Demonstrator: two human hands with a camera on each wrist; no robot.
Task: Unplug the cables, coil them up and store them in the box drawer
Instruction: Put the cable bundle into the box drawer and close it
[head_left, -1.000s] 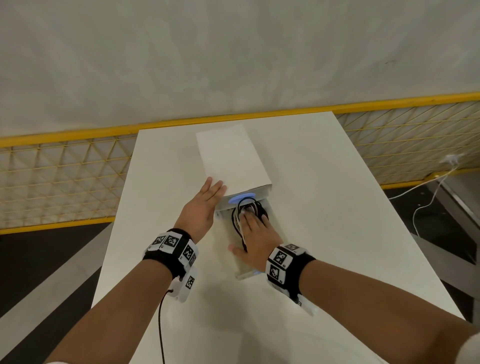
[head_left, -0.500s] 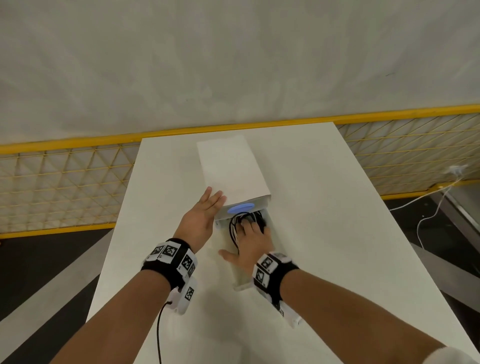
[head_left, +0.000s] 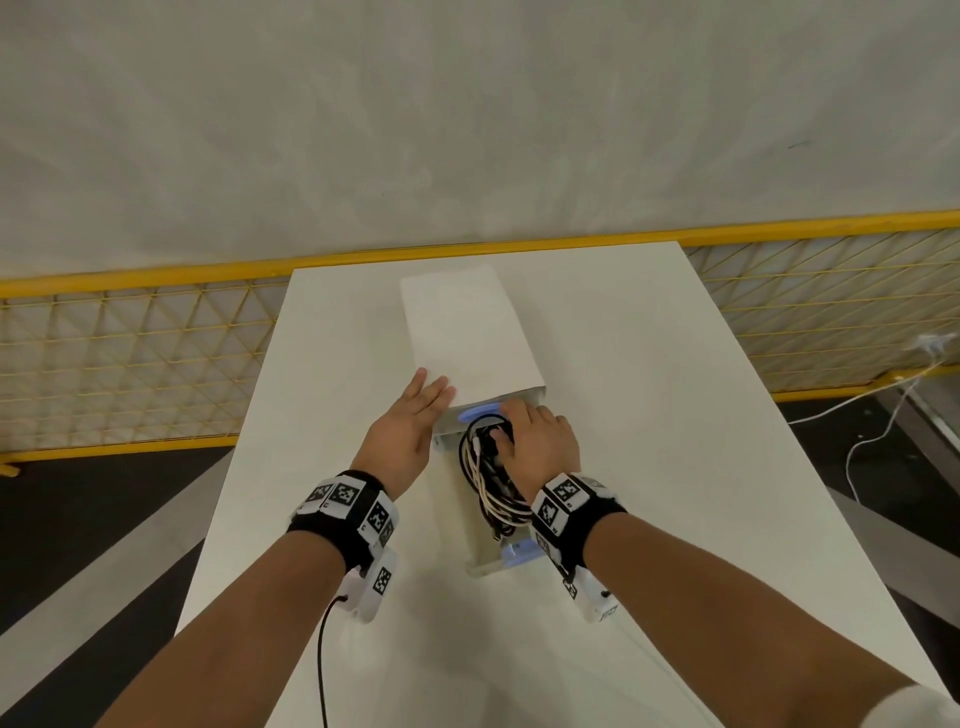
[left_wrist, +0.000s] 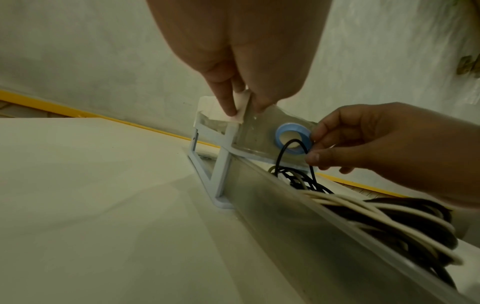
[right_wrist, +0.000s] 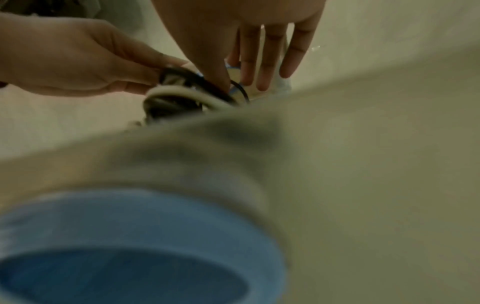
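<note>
A white box (head_left: 467, 332) lies on the table, its drawer (head_left: 480, 564) pulled out toward me. Coiled black and white cables (head_left: 488, 483) fill the drawer (left_wrist: 259, 195). My left hand (head_left: 434, 389) lies on the box's near left corner with straight fingers, its thumb (left_wrist: 226, 102) against the side. My right hand (head_left: 511, 423) is at the drawer's far end, beside a blue ring (left_wrist: 293, 139). Its thumb and forefinger (left_wrist: 311, 150) pinch a black cable loop (left_wrist: 283, 152). In the right wrist view the cables (right_wrist: 182, 96) show beyond a blurred blue ring (right_wrist: 130, 236).
The white table (head_left: 675, 467) runs out to both sides of the box. A yellow mesh fence (head_left: 130, 364) stands behind and beside it, below a pale wall. A white cord (head_left: 857, 441) trails on the dark floor at the right.
My right hand has slid off the top of the coil to the drawer's far right end, uncovering the cables. The left hand has stayed on the box corner.
</note>
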